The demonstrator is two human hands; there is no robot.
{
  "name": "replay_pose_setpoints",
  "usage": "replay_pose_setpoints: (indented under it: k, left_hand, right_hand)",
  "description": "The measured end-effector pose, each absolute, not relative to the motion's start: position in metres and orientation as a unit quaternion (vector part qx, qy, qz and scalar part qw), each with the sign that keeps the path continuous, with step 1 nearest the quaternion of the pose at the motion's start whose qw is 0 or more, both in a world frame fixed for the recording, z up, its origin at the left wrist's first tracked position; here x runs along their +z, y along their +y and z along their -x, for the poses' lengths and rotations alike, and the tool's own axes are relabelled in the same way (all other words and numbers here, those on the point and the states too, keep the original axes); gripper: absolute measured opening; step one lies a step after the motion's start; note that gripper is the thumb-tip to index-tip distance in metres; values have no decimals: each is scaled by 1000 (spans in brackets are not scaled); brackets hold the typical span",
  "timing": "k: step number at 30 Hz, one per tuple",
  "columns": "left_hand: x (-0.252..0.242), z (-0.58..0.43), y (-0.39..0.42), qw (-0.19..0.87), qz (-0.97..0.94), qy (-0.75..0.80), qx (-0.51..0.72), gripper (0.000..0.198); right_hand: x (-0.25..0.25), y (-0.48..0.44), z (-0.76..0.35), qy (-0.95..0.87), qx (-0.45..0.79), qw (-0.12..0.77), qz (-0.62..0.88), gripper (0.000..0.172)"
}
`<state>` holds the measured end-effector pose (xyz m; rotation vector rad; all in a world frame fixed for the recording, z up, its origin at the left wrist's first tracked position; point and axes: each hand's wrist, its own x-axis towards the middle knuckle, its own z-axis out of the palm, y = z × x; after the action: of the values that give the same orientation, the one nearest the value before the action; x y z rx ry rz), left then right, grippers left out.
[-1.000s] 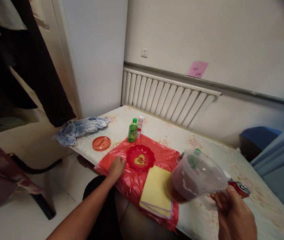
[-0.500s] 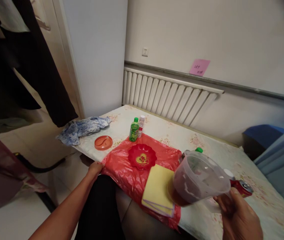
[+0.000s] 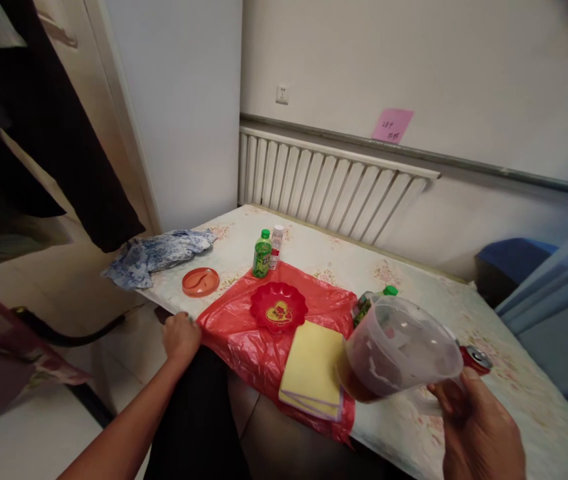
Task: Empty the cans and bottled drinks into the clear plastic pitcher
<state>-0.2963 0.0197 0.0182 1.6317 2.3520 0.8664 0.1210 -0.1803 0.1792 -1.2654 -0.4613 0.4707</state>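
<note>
My right hand (image 3: pixel 484 420) grips the handle of a clear plastic jug (image 3: pixel 404 347), tilted, with some brown liquid in its bottom. The jug is over the right edge of a folded yellow cloth (image 3: pixel 313 367). This cloth lies on a red plastic sheet (image 3: pixel 234 320), beside a red scalloped plate (image 3: pixel 279 308) with a gold heart design. At the sheet's left corner, by the table edge, is my left hand (image 3: pixel 181 338), fingers curled; whether they hold anything is hidden.
Behind the plate stand a green-capped bottle (image 3: pixel 262 255) and a white-capped bottle (image 3: pixel 277 247). An orange-red round lid (image 3: pixel 201 283) and a blue-white cloth (image 3: pixel 164 255) lie left. Another green-capped bottle (image 3: pixel 364 307) and a red can (image 3: pixel 477 360) are partly behind the jug.
My left hand has drawn a little left, off the corner of the red sheet, and its fingers look more curled. The jug stays in my right hand, much as before. The view has shifted slightly.
</note>
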Motion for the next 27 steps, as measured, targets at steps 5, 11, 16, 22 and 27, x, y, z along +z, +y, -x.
replay_pose_setpoints:
  k: [5, 11, 16, 22, 27]
  left_hand:
    - [12, 218, -19, 109, -707, 639, 283, 29]
    - [-4, 123, -65, 163, -815, 507, 229, 41]
    - [-1, 76, -64, 173, -839, 483, 183, 60]
    - [-3, 33, -47, 117, -875, 451, 130, 61]
    - [-13, 15, -43, 111, -878, 449, 122, 63]
  right_hand:
    - [183, -189, -122, -217, 207, 763, 572, 29]
    - [178, -200, -135, -204, 224, 783, 543, 31]
    - [175, -214, -146, -192, 231, 787, 538, 30]
    - [176, -226, -157, -217, 217, 758, 575, 27]
    - [171, -233, -167, -222, 224, 749, 583, 36]
